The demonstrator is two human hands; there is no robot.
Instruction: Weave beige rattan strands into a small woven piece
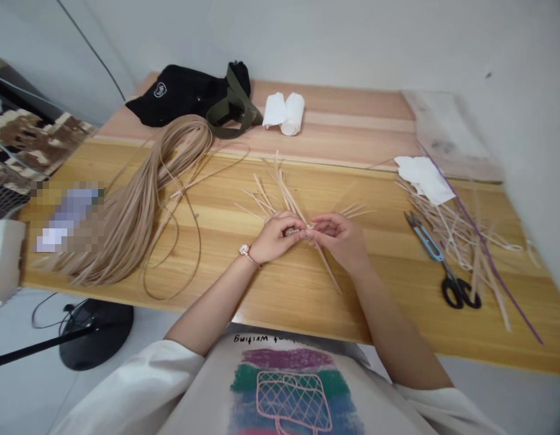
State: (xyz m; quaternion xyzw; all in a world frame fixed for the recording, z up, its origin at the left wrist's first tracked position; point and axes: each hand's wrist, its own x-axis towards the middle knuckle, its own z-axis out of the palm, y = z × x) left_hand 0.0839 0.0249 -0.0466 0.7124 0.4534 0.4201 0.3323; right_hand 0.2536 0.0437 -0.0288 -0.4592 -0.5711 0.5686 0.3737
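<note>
And we're right in the middle of the desk [280, 290], where the left hand [280, 235] and the right hand [342, 238] meet, thumbs almost tip to tip over a cluster of pale strips [286, 192]! Both hands are pinching, the left with its fingers curled over, the right with thumb and forefinger at the crossing point. Look at those strips fan out: several spray up and away past the left hand, a few poke out beyond the right, and one long end slants down toward the near edge. The grip itself is partly hidden behind the fingers. A watch [244, 249] sits on the left wrist

Over on the left, a big bundle of long strands [146, 193] sprawls across the desk, thin loops straying toward the left forearm. Behind it there's a black bag [189, 90] with an olive strap [231, 115], and a white roll [292, 115] just beside that. Out to the right, what a tangle! Loose strips [447, 229] lie heaped under a crumpled white sheet [424, 178], a purple strip [501, 272] runs diagonally across, and close by rest a blue-handled tool [434, 251] and black-handled scissors [455, 280]
</note>
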